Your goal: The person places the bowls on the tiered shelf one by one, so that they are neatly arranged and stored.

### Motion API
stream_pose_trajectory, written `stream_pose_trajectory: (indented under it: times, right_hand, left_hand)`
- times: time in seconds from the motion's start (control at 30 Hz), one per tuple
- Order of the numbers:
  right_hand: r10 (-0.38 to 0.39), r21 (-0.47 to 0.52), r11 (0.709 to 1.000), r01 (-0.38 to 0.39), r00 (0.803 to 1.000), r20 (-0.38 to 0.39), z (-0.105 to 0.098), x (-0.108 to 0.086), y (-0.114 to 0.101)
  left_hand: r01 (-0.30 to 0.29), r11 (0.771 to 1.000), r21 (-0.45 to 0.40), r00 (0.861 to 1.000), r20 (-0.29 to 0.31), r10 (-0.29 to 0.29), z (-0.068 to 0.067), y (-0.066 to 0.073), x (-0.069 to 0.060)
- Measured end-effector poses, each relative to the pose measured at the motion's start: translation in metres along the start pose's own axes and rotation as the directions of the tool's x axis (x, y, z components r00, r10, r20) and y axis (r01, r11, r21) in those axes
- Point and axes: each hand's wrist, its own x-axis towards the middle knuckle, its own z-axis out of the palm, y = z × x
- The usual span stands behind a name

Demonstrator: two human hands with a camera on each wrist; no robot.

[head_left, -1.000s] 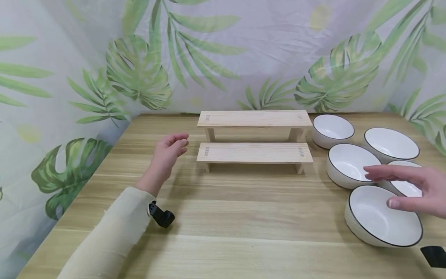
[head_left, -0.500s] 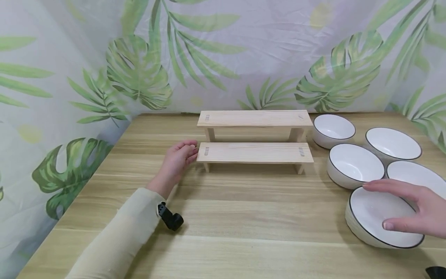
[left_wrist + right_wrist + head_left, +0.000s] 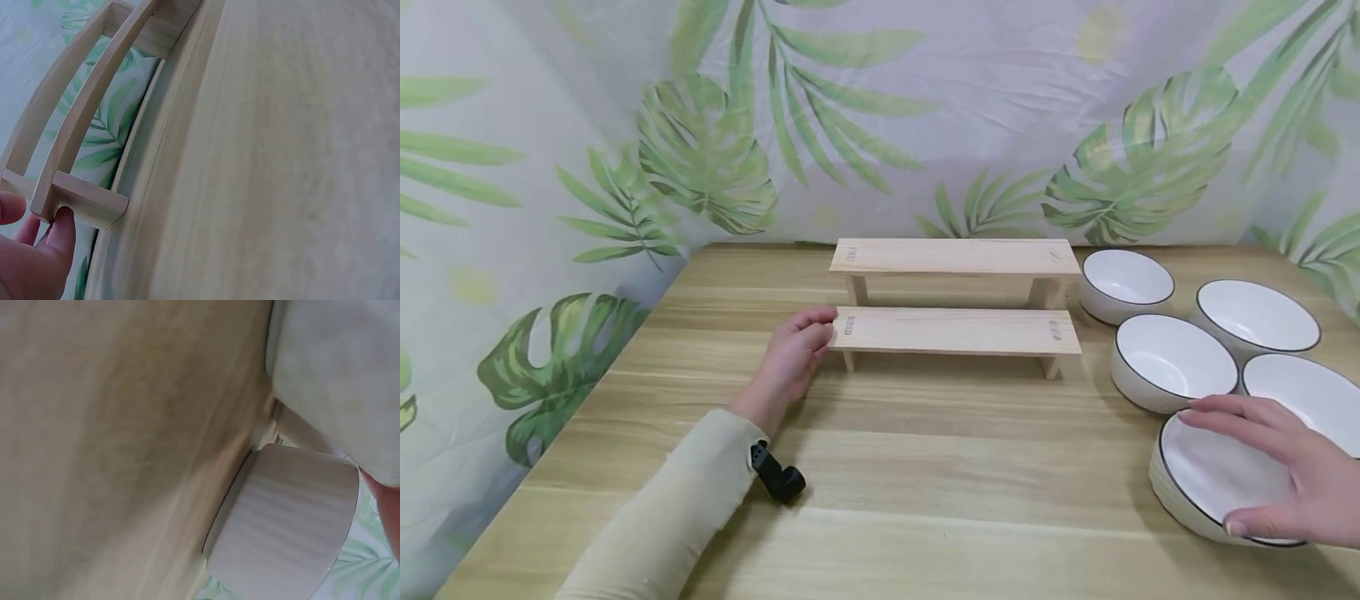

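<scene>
A pale two-tier wooden stand (image 3: pixel 955 329) sits toward the back of the table. My left hand (image 3: pixel 793 354) pinches the left end of its lower board. In the left wrist view, the fingers (image 3: pixel 61 234) reach under the board's end beside a leg. At the right, my right hand (image 3: pixel 1292 471) spreads over the nearest white bowl (image 3: pixel 1217 467), a dark-rimmed one. Its fingertips are near the bowl's far rim and its thumb is near the front rim. In the right wrist view, a bowl's outer wall (image 3: pixel 344 381) covers most of that hand.
Several more white bowls stand close together behind the nearest one, including a small bowl (image 3: pixel 1126 286) beside the stand's right end. The wooden table (image 3: pixel 925 467) runs back to a leaf-print cloth (image 3: pixel 865 125).
My left hand has moved right and taken hold of the lower board's end. My right hand has come down and nearer over the front bowl. The stand and bowls keep their places.
</scene>
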Motion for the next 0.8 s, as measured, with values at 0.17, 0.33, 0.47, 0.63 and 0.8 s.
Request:
stream_pose_trajectory:
  times: [0.17,0.33,0.47,0.63,0.8]
  right_hand:
    - [-0.068,0.031,0.997,0.068,0.997,-0.022,0.002,-0.003,0.004]
    - [-0.141,0.046,0.989,0.143,0.989,-0.044,0.007,-0.003,0.005]
    - [-0.145,0.032,0.989,0.147,0.988,-0.058,0.010,-0.002,0.002]
    - [-0.186,-0.006,0.983,0.186,0.979,-0.081,0.011,0.001,-0.001]
    - [-0.196,-0.064,0.980,0.190,0.975,-0.109,0.013,0.003,-0.001]
  left_hand:
    - [-0.009,1.000,-0.014,1.000,0.019,0.009,0.001,-0.003,-0.002]
    - [-0.013,1.000,-0.018,1.000,0.028,0.013,0.001,-0.004,-0.006]
    - [-0.006,1.000,-0.029,1.000,0.006,0.006,-0.001,-0.004,-0.006]
    - [0.012,0.999,-0.044,1.000,-0.003,-0.012,-0.001,-0.004,-0.006]
    - [0.011,0.999,-0.046,1.000,-0.006,-0.011,-0.001,-0.004,-0.006]
